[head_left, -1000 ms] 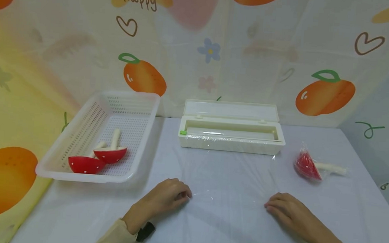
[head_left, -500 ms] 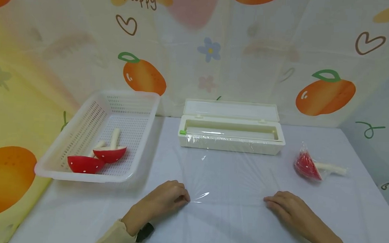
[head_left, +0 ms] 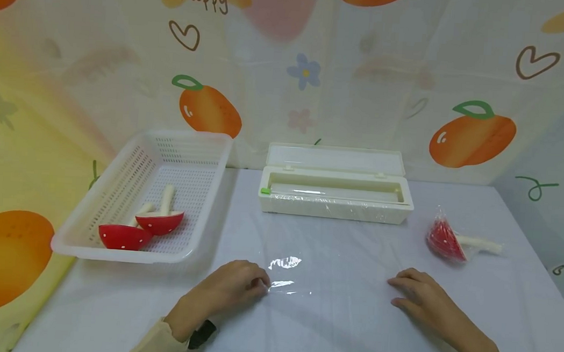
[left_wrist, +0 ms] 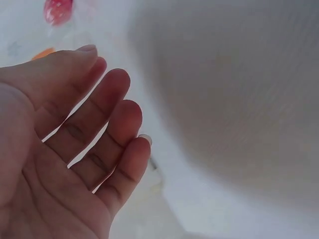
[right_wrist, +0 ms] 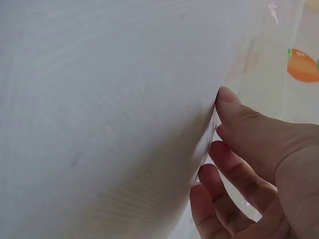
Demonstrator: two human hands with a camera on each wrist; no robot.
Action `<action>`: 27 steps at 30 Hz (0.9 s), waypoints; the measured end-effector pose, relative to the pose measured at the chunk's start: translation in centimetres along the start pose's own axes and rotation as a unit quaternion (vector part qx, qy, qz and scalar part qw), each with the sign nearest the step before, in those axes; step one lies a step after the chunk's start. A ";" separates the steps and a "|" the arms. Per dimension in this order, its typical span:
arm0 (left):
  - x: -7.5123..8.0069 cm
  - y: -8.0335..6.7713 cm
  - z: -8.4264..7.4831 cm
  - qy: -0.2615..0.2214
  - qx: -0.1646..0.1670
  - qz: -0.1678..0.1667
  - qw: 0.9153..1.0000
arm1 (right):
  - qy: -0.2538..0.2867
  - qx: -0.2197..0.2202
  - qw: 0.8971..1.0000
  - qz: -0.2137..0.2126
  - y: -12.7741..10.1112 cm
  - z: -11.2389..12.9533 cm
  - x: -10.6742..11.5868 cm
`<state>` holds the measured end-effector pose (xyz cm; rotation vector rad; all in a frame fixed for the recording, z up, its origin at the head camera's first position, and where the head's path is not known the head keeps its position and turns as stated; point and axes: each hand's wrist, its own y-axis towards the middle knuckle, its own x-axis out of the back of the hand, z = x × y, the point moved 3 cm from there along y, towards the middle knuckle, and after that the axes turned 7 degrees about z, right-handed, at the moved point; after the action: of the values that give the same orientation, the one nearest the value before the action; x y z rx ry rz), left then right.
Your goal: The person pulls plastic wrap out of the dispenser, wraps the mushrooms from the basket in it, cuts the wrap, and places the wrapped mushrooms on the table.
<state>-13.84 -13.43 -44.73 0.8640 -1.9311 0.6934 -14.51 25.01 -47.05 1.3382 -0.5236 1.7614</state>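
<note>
Table first: your cling film lies flat on it, stretching from the dispenser box toward you. Basket sits left, a wrapped mushroom right. Your left hand looks to be pinching the film's near corner; your right hand lies on the other corner, fingers loosely together.

The left hand covers the near corner of the cling film; both forearms run off the bottom edge.

A pale cloth-covered table stands against a backdrop printed with oranges, hearts and flowers.
</note>
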 end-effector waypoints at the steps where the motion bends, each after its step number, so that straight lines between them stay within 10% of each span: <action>1: 0.3 -0.2 0.0 0.000 0.002 -0.005 1.000 | 0.001 -0.001 1.000 -0.001 0.0 0.0 0.0; 12: 6.1 -2.2 -0.5 0.017 0.009 -0.130 0.991 | 0.022 -0.012 1.000 -0.003 -0.3 -0.4 -0.3; 27: 9.1 -4.5 3.9 0.035 0.063 -0.254 0.965 | 0.013 -0.022 1.000 -0.015 -0.4 -0.5 -0.3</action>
<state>-15.57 -21.74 -37.94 1.3317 -1.5211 0.5273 -14.47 25.49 -47.62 1.2848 -0.5232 1.7317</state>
